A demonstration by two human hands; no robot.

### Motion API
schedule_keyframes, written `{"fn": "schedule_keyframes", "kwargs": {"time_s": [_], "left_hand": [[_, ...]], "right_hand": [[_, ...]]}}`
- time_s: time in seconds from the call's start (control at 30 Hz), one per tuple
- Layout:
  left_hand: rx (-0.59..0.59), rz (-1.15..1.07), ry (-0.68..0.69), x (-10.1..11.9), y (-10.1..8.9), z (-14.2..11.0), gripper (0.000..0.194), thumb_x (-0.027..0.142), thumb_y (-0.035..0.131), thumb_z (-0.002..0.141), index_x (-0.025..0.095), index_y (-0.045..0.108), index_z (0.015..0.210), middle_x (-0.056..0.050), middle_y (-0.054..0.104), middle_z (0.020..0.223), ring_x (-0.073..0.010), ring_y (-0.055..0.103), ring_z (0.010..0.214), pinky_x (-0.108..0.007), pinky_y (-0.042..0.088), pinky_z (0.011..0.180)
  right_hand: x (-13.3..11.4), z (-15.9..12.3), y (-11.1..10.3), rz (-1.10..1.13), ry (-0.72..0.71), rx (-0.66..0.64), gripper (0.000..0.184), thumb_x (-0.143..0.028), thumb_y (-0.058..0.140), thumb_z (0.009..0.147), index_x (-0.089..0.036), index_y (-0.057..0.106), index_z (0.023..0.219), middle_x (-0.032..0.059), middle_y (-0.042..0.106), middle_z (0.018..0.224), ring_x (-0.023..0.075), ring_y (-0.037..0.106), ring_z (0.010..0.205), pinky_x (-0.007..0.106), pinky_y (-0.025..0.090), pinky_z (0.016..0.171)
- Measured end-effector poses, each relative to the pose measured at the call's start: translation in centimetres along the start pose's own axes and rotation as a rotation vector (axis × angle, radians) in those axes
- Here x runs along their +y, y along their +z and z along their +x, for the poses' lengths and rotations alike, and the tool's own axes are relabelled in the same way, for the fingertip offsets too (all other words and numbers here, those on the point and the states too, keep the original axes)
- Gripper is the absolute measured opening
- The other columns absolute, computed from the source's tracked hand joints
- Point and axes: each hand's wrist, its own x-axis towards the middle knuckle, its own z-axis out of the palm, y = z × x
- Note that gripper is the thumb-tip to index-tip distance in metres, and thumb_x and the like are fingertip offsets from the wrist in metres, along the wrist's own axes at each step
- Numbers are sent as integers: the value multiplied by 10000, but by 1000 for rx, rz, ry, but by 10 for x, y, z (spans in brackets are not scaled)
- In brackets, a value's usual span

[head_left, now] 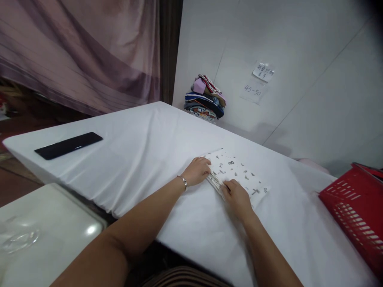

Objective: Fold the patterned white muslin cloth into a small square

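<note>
A folded white cloth with small grey and brown printed figures (236,169) lies on the white-covered table (143,159), its stacked layers showing along the near edge. My left hand (197,171), with a bracelet at the wrist, has its fingers closed at the cloth's near left corner. Farther right along that same edge, my right hand (237,197) pinches the layers between thumb and curled fingers. The fingertips of both hands are partly hidden.
A black flat slab (68,145) rests at the table's left end. Folded colourful clothes (205,99) are piled by the wall at the far edge. To the right stands a red plastic basket (353,207); a glossy white surface (60,239) is at lower left.
</note>
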Motion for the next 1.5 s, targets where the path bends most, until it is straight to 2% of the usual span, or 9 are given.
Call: {"fn": "schedule_keyframes", "kwargs": {"time_s": [0.37, 0.6, 0.73, 1.03, 1.23, 1.5], "left_hand": [[-64, 64, 38, 2, -1, -1, 164, 154, 555, 777, 249, 664, 854, -30, 576, 1092, -190, 463, 1092, -373, 324, 955], [-88, 113, 28, -1, 3, -1, 272, 149, 418, 852, 241, 668, 902, -42, 549, 1194, -196, 439, 1134, -391, 329, 965], [-115, 169, 18, -3, 5, 0, 275, 139, 422, 844, 238, 660, 942, -37, 516, 1259, -200, 419, 1167, -380, 326, 967], [-114, 232, 41, -4, 8, 2, 269, 173, 396, 863, 201, 662, 846, -52, 504, 1281, -218, 443, 1151, -370, 323, 926], [-87, 208, 49, -3, 7, -1, 229, 160, 429, 853, 206, 653, 859, -50, 485, 1304, -214, 416, 1187, -366, 316, 943], [-117, 298, 80, -4, 5, 2, 193, 182, 481, 838, 219, 666, 878, -48, 468, 1324, -220, 405, 1201, -372, 337, 936]], "right_hand": [[-6, -2, -1, -77, -3, -36, 186, -320, 421, 903, -213, 561, 844, 23, 561, 864, 152, 528, 813, 244, 320, 625], [-7, -2, -3, -91, -5, -44, 176, -315, 428, 898, -211, 552, 829, 27, 557, 867, 152, 526, 810, 242, 315, 621], [-6, -2, -1, -83, -9, -30, 195, -306, 413, 904, -209, 553, 810, 23, 555, 849, 144, 517, 773, 246, 307, 612], [-3, -2, 0, 1, -4, -15, 192, -296, 419, 897, -207, 576, 832, 17, 553, 836, 138, 520, 776, 240, 321, 650], [-2, -2, -1, 27, -7, -18, 171, -311, 444, 884, -212, 583, 876, 16, 559, 867, 137, 527, 765, 237, 330, 648], [-1, 1, 2, 27, -14, -1, 213, -277, 407, 899, -203, 570, 784, 10, 553, 802, 133, 524, 761, 232, 325, 656]]}}
